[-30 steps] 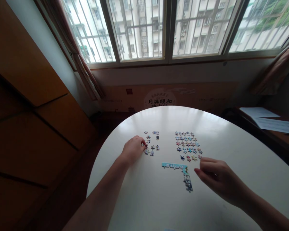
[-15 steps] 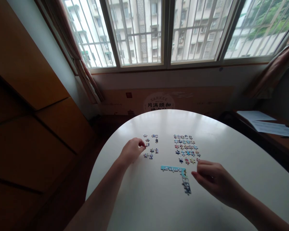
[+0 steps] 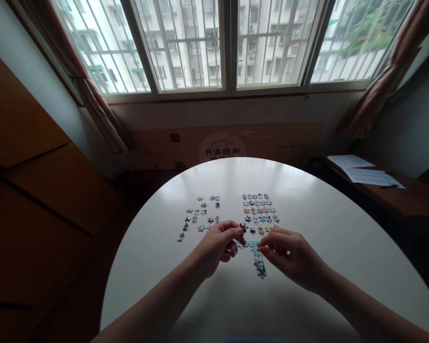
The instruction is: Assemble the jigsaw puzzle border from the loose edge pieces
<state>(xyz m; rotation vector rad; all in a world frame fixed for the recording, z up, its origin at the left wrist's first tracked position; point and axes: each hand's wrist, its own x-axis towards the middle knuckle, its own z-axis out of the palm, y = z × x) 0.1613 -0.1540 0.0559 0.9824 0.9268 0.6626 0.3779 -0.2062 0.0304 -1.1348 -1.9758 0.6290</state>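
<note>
Puzzle piece [image 3: 242, 227] pinched at its edge by the left hand [image 3: 217, 244], likely keeping it visible, over the worktop [image 3: 146, 271]! Right hand [image 3: 292, 250] curls near the joined strip [image 3: 260, 267], grip impossible to tell.

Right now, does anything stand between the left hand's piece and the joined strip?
Nothing visible does, except the left hand itself, partly between piece and strip; the right hand is at the strip's corner.
</note>
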